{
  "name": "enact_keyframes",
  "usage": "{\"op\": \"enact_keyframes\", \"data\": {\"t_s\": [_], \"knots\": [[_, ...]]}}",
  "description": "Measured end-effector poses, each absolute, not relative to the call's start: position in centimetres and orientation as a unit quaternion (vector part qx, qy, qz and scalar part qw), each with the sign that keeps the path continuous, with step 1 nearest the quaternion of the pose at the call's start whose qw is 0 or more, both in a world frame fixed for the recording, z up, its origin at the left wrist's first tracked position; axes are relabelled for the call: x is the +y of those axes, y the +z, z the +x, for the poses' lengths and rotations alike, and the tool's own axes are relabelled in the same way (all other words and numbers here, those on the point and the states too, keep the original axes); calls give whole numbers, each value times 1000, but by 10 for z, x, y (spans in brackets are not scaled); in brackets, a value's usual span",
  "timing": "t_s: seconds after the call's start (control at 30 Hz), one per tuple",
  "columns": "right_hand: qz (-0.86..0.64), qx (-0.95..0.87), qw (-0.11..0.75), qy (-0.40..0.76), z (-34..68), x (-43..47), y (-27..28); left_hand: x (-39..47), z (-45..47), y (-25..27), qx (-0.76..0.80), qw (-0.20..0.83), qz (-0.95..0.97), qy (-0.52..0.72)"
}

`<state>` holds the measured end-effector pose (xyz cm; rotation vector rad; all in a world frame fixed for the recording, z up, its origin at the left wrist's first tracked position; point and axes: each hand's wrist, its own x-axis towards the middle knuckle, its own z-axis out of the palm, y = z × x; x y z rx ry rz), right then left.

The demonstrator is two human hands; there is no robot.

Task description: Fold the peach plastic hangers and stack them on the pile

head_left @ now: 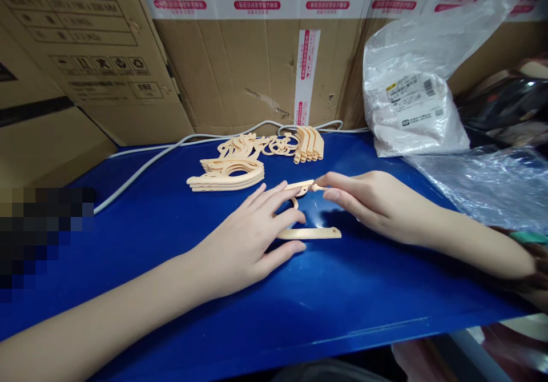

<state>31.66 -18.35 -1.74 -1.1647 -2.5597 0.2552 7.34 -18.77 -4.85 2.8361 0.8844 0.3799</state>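
Observation:
My left hand (pixel 246 236) lies over a beige plastic frame (pixel 314 233) on the blue table, fingers spread and stretched out. The frame looks like a clothes hanger body; a straight arm with a hole at its end sticks out between thumb and index finger, and much of the rest is hidden under the palm. At the frame's upper end, my right hand (pixel 381 199) pinches a small beige plastic piece (pixel 317 188) between thumb and index finger. That piece is mostly covered by the fingertips; its tip meets or nearly meets the frame, I cannot tell which.
Behind my left hand sit stacked beige frames (pixel 226 185), a pile of hooked parts (pixel 242 145), rings (pixel 280 145) and curved arms (pixel 309 145). A white cable (pixel 149 168) runs along the back. Cardboard boxes (pixel 248 68) wall the rear; a plastic bag (pixel 411 108) stands right.

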Motion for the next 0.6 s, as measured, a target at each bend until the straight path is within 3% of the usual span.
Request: {"op": "enact_keyframes", "data": {"t_s": [0.17, 0.6], "knots": [[-421, -900, 95, 67, 317, -176, -21, -184, 75, -50, 314, 132, 932, 124], [-451, -886, 90, 59, 321, -175, -17, -186, 76, -49, 367, 158, 900, 176]]}}
